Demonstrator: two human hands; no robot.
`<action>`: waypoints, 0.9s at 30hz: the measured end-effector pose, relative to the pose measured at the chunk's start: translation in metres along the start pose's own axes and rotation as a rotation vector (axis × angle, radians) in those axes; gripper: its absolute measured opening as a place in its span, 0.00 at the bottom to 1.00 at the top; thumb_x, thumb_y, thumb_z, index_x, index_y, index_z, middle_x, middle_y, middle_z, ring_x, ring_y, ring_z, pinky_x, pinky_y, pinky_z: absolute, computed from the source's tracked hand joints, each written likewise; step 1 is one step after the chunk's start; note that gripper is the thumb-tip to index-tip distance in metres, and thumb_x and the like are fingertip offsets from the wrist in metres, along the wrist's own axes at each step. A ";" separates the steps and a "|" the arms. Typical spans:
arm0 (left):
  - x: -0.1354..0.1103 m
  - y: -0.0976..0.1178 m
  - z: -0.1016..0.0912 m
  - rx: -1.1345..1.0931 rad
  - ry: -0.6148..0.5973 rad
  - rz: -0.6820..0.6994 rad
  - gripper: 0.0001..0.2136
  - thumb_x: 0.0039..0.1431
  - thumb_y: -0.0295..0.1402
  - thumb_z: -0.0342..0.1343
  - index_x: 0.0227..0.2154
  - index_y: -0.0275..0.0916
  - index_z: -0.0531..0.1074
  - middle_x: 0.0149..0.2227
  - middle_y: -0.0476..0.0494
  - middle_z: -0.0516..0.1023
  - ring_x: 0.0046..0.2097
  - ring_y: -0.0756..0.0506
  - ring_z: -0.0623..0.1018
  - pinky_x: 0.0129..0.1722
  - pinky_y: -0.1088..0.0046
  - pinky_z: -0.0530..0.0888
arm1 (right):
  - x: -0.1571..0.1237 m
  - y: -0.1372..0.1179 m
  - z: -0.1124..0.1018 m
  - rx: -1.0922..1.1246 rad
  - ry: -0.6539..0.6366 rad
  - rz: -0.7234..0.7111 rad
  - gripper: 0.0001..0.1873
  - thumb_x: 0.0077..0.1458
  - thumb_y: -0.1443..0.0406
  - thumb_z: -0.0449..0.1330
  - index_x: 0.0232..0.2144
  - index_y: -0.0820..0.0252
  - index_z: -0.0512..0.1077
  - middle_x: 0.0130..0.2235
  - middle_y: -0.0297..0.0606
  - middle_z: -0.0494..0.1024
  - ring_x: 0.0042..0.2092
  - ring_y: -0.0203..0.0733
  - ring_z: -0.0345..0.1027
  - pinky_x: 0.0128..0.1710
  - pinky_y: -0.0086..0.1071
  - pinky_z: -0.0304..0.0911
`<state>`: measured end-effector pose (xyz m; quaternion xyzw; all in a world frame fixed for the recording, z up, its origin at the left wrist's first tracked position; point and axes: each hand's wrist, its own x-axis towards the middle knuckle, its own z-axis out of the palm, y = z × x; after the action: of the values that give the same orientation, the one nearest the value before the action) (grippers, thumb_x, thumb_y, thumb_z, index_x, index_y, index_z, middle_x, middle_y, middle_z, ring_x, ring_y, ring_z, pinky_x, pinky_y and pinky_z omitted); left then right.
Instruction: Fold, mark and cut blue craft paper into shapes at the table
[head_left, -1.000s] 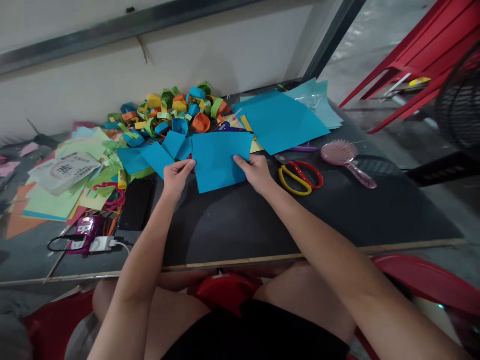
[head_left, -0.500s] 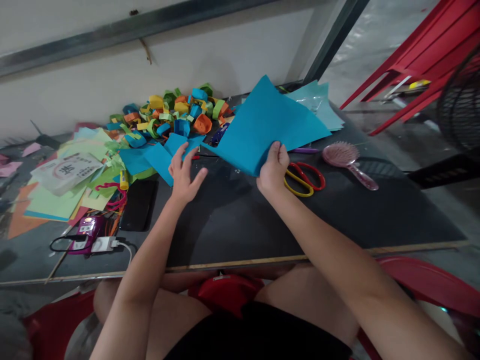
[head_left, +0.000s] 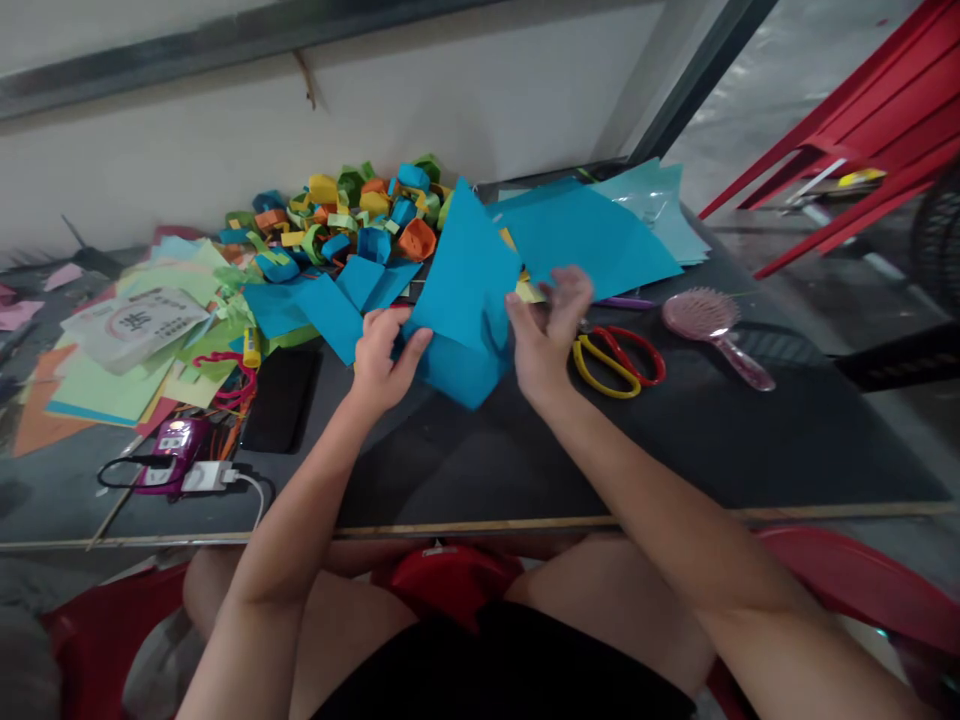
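A folded sheet of blue paper [head_left: 469,290] is tilted up over the table between my hands. Its left edge is pinched by my left hand [head_left: 382,362], thumb in front and fingers curled. Beside its right edge my right hand [head_left: 546,335] has thumb and fingers apart; the fingertips are blurred and grip nothing visible. Behind that hand lies another blue sheet [head_left: 592,240]. Scissors with one red and one yellow handle [head_left: 609,368] rest just right of my right wrist. Smaller blue paper pieces [head_left: 330,312] lie beyond my left hand.
Colourful folded paper pieces [head_left: 352,215] are heaped against the wall. At left are loose paper sheets [head_left: 112,385], a glue stick [head_left: 251,347], a black phone [head_left: 279,402] and a purple power strip with chargers [head_left: 174,450]. A pink hairbrush [head_left: 705,315] lies at right, near a red chair [head_left: 862,120].
The folded blue paper has moved left, leaving a blue sheet lying at right. My left hand has closed on the paper's left edge; my right hand has let go and opened.
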<state>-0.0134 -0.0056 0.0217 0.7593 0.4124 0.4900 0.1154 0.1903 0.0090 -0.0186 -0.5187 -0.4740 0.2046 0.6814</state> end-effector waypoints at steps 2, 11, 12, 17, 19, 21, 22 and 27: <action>0.006 0.003 -0.010 -0.240 -0.158 -0.153 0.21 0.61 0.55 0.50 0.33 0.40 0.70 0.29 0.46 0.74 0.30 0.48 0.72 0.30 0.71 0.68 | 0.011 -0.017 -0.011 -0.118 -0.001 -0.253 0.41 0.54 0.50 0.63 0.63 0.51 0.51 0.67 0.49 0.53 0.66 0.52 0.52 0.62 0.50 0.54; 0.013 0.004 -0.015 -0.423 -0.683 -0.291 0.20 0.52 0.50 0.63 0.24 0.35 0.75 0.21 0.49 0.73 0.25 0.52 0.70 0.24 0.77 0.65 | 0.006 -0.048 -0.013 0.078 -0.998 -0.055 0.13 0.53 0.54 0.65 0.34 0.57 0.78 0.36 0.37 0.81 0.39 0.42 0.74 0.42 0.36 0.69; 0.013 0.004 -0.014 -0.395 -0.673 -0.284 0.18 0.51 0.49 0.64 0.25 0.35 0.76 0.22 0.49 0.75 0.25 0.52 0.71 0.24 0.77 0.66 | 0.005 -0.046 -0.013 0.071 -0.995 -0.017 0.13 0.52 0.54 0.66 0.32 0.58 0.79 0.33 0.37 0.81 0.36 0.41 0.74 0.38 0.34 0.68; 0.013 0.006 -0.016 -0.354 -0.561 -0.224 0.16 0.51 0.46 0.65 0.29 0.36 0.79 0.29 0.44 0.81 0.31 0.48 0.77 0.30 0.76 0.72 | 0.008 -0.041 -0.015 0.047 -1.017 0.057 0.13 0.51 0.55 0.65 0.32 0.59 0.80 0.31 0.38 0.81 0.33 0.41 0.73 0.34 0.33 0.66; 0.012 0.007 -0.016 -0.315 -0.530 -0.191 0.15 0.52 0.46 0.65 0.29 0.37 0.79 0.30 0.44 0.81 0.31 0.48 0.78 0.31 0.75 0.72 | 0.008 -0.043 -0.014 0.063 -1.009 0.013 0.11 0.52 0.56 0.65 0.30 0.58 0.80 0.31 0.37 0.81 0.34 0.40 0.72 0.35 0.34 0.66; 0.012 0.008 -0.015 -0.271 -0.502 -0.162 0.15 0.53 0.47 0.64 0.29 0.37 0.78 0.30 0.44 0.81 0.32 0.48 0.78 0.32 0.74 0.72 | 0.007 -0.044 -0.013 0.097 -0.975 -0.040 0.10 0.53 0.57 0.65 0.28 0.57 0.78 0.32 0.37 0.80 0.35 0.40 0.72 0.37 0.34 0.66; 0.011 0.007 -0.014 -0.252 -0.487 -0.150 0.15 0.53 0.47 0.63 0.29 0.38 0.78 0.30 0.45 0.81 0.32 0.48 0.78 0.33 0.74 0.72 | 0.006 -0.045 -0.012 0.114 -0.955 -0.058 0.09 0.52 0.57 0.65 0.28 0.57 0.78 0.33 0.37 0.79 0.36 0.40 0.71 0.38 0.34 0.65; 0.010 0.005 -0.011 -0.206 -0.432 -0.114 0.16 0.55 0.48 0.62 0.33 0.39 0.78 0.32 0.44 0.81 0.35 0.48 0.78 0.36 0.73 0.73 | 0.002 -0.045 -0.010 0.125 -0.916 -0.025 0.10 0.55 0.57 0.63 0.29 0.58 0.76 0.33 0.37 0.79 0.35 0.39 0.69 0.37 0.34 0.64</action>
<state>-0.0179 -0.0036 0.0367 0.8060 0.3682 0.3485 0.3054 0.1899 -0.0115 0.0226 -0.3271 -0.7193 0.4327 0.4340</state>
